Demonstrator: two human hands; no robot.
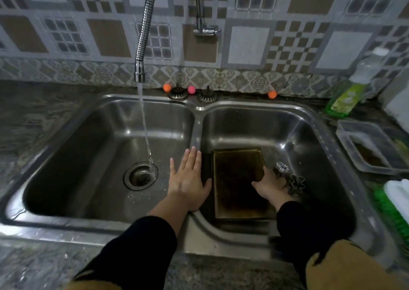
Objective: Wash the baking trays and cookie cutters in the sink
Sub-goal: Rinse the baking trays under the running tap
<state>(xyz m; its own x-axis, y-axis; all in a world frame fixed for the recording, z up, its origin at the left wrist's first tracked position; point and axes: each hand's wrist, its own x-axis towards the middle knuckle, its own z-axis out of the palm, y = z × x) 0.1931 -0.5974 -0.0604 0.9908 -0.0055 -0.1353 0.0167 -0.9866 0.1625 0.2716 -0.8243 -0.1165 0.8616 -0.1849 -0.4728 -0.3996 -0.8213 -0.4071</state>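
Observation:
A dark, stained baking tray (238, 183) lies in the right basin of a steel double sink (197, 117). My left hand (188, 179) hovers over the divider with fingers straight, its thumb at the tray's left edge. My right hand (269, 184) grips the tray's right edge, fingers curled under it. Two metal cookie cutters lie just right of that hand: a small one (281, 168) and a bear-shaped one (297, 184). Water runs from the flexible tap (141, 46) into the left basin, landing at the drain (140, 175).
On the counter to the right stand a green dish-soap bottle (345, 95), a clear plastic container (371, 150) and a green-and-white scrubber (394, 203). Two spare strainers (191, 95) and coloured balls sit behind the sink. Grey stone counter surrounds the sink.

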